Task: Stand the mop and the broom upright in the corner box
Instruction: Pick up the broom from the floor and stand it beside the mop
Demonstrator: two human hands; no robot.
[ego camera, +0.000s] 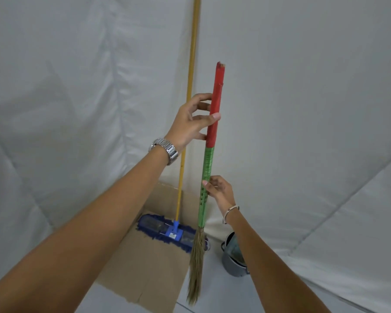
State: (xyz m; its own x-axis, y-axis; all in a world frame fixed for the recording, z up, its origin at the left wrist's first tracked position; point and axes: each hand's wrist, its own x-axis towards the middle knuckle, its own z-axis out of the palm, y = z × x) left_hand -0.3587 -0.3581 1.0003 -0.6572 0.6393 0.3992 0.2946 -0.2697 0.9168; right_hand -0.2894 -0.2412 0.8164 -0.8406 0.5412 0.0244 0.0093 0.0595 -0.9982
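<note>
The broom (209,168) has a red and green handle and straw bristles, and it hangs nearly upright in front of me. My left hand (193,120) grips its red upper part. Lower down, my right hand (219,190) holds the green part with its fingertips. The bristles dangle over the right edge of the cardboard box (149,267) and partly cover it. The mop (167,229) stands in the box with its blue head on the box's rim. Its long yellow handle leans up into the corner of the white walls.
A grey metal bucket (234,256) stands on the floor just right of the box, partly behind my right forearm. White sheeting covers both walls and meets in the corner behind the box. The floor is pale.
</note>
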